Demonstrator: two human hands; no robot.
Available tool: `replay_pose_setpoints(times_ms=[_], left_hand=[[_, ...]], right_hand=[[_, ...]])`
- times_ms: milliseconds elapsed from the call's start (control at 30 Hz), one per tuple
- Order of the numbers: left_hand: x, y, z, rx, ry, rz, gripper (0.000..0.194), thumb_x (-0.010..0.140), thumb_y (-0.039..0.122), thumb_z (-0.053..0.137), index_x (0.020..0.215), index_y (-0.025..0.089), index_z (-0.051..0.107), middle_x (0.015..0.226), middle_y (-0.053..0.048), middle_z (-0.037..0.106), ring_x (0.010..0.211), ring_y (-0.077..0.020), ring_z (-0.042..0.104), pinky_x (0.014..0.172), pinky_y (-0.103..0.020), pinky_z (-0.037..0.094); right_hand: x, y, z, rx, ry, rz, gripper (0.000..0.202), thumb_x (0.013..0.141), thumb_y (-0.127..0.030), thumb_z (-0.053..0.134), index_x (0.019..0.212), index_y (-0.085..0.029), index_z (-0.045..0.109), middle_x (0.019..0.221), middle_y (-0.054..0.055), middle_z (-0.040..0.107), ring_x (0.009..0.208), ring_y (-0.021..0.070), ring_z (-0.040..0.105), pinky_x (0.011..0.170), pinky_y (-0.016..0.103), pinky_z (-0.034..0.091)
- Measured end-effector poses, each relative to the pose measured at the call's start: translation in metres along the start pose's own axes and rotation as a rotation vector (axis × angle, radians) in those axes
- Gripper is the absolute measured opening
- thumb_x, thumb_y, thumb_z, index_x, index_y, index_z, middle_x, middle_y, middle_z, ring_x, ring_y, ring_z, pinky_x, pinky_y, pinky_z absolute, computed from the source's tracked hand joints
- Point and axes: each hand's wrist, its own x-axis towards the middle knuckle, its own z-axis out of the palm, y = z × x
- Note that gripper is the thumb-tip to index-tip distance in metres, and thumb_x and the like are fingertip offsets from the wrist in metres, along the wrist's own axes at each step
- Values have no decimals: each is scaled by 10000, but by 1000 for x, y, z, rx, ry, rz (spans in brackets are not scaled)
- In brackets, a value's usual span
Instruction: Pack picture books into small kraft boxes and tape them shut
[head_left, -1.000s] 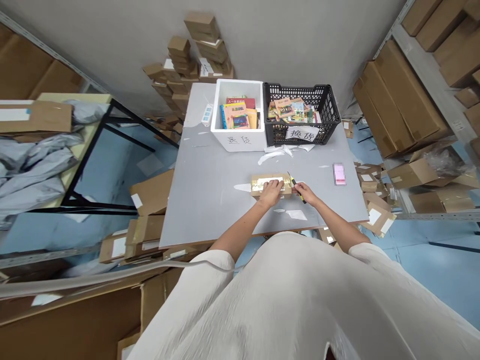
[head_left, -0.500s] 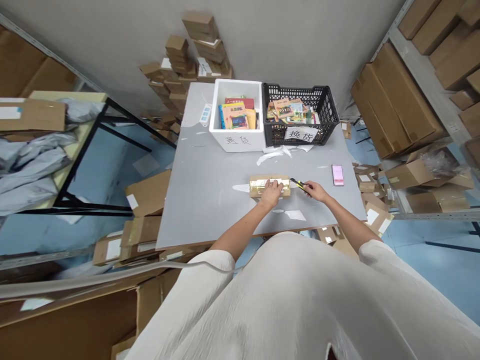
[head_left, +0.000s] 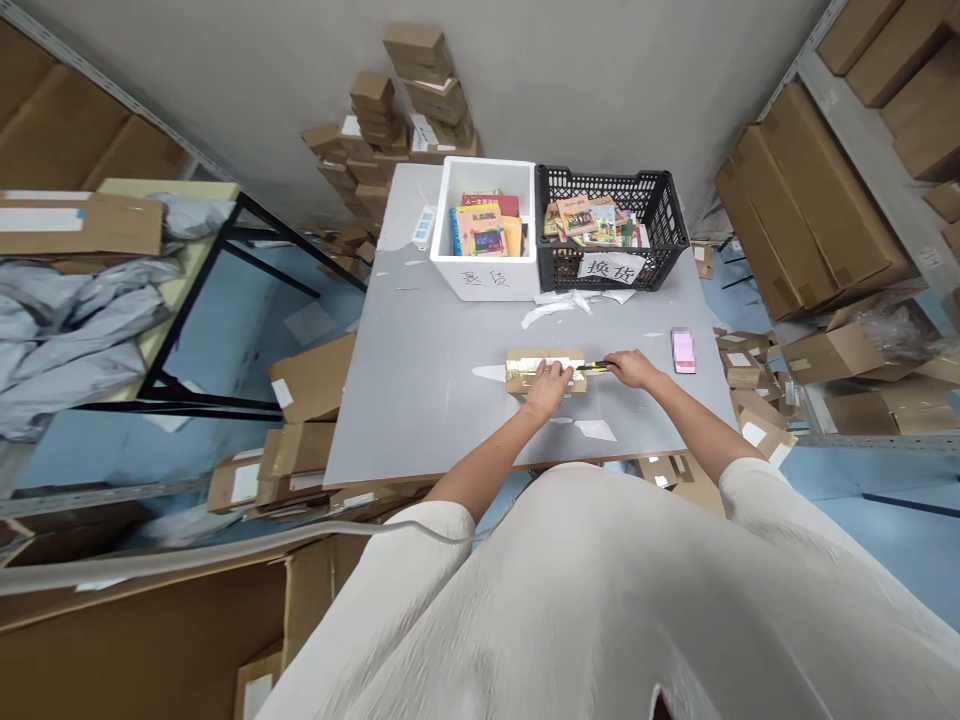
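A small cardboard box (head_left: 519, 372) with shiny tape along its top lies on the grey table (head_left: 420, 400). My left hand (head_left: 549, 388) rests on top of the box with fingers stretched out, pressing on it. In my right hand (head_left: 631, 368) is a black and yellow box cutter (head_left: 598, 366), gripped by its handle. Its tip points left and meets the right end of the box, at the tape. Whether the blade has entered the tape is too small to tell.
Behind the box stand a white foam bin (head_left: 484, 275) and a black plastic crate (head_left: 664, 245), both holding books. A phone (head_left: 683, 351) lies at the right. Paper scraps (head_left: 595, 430) are scattered about. Cartons surround the table, and a side table (head_left: 196, 262) with grey parcels stands left.
My right hand has turned and brought the box cutter left, from just beside the box to its right end. My left hand stays on the box. The view has shifted slightly.
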Motion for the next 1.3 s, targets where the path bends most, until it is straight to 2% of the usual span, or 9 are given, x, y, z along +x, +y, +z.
replay_pose_setpoints(times_ms=[133, 267, 433, 600, 767, 967, 1133, 1200, 1300], left_hand=[[-1, 0, -1, -22, 1, 2, 699, 921, 58, 629, 1599, 208, 554, 1417, -174, 657, 1353, -330, 671, 1430, -563, 227], [-2, 0, -2, -24, 1, 2, 698, 929, 64, 639, 1603, 216, 545, 1418, -167, 652, 1354, -327, 673, 1430, -573, 233], [-2, -2, -1, -8, 4, 3, 717, 907, 39, 618, 1597, 218, 543, 1416, -160, 655, 1372, -316, 666, 1427, -570, 260], [-2, -2, -2, -1, -4, -1, 672, 925, 33, 588, 1571, 217, 568, 1401, -150, 659, 1331, -302, 684, 1431, -554, 259], [-3, -2, -1, -40, -1, -14, 673, 931, 45, 601, 1581, 220, 578, 1401, -156, 655, 1339, -310, 684, 1434, -558, 249], [-2, -3, 0, -25, 8, -6, 677, 939, 54, 598, 1585, 249, 553, 1412, -139, 657, 1335, -304, 694, 1425, -572, 265], [0, -3, -4, -32, -7, -3, 641, 932, 27, 587, 1550, 201, 588, 1427, -173, 649, 1361, -307, 675, 1423, -531, 257], [-2, -4, -6, -59, -9, 5, 687, 930, 73, 639, 1601, 194, 549, 1449, -184, 641, 1384, -329, 659, 1407, -542, 278], [-3, -4, -10, -123, 20, -34, 778, 985, 238, 688, 1717, 195, 427, 1565, -212, 587, 1412, -375, 639, 1342, -556, 370]], right_hand=[[15, -4, -6, -50, 5, -36, 210, 1085, -321, 669, 1186, -266, 845, 1170, 156, 830, 1167, 350, 705, 1083, 457, 414], [27, -3, -12, -89, -61, -58, 164, 1051, -295, 698, 1111, -269, 848, 1110, 147, 834, 1153, 351, 707, 1063, 453, 421], [32, 8, -16, 102, -148, 29, 124, 958, -399, 805, 961, -281, 842, 909, 86, 823, 914, 296, 720, 876, 377, 497], [16, 18, -13, 376, -187, 133, 267, 867, -512, 880, 820, -266, 789, 705, 18, 738, 672, 200, 625, 693, 317, 492], [-12, 18, 1, 569, -311, 210, 322, 830, -549, 887, 902, -250, 790, 722, -7, 740, 572, 143, 555, 560, 268, 439], [-39, 8, 21, 756, -269, 224, 326, 856, -557, 823, 922, -241, 783, 770, -21, 752, 629, 150, 601, 583, 248, 489], [-48, 5, 28, 804, -239, 240, 287, 862, -520, 871, 860, -248, 780, 728, -17, 752, 641, 165, 646, 575, 248, 518], [-49, 5, 28, 865, -194, 284, 313, 885, -513, 878, 833, -240, 735, 745, 2, 767, 678, 181, 691, 610, 260, 549], [-51, 6, 26, 952, -114, 357, 351, 924, -537, 861, 899, -240, 675, 806, 19, 800, 686, 192, 719, 638, 278, 570]])
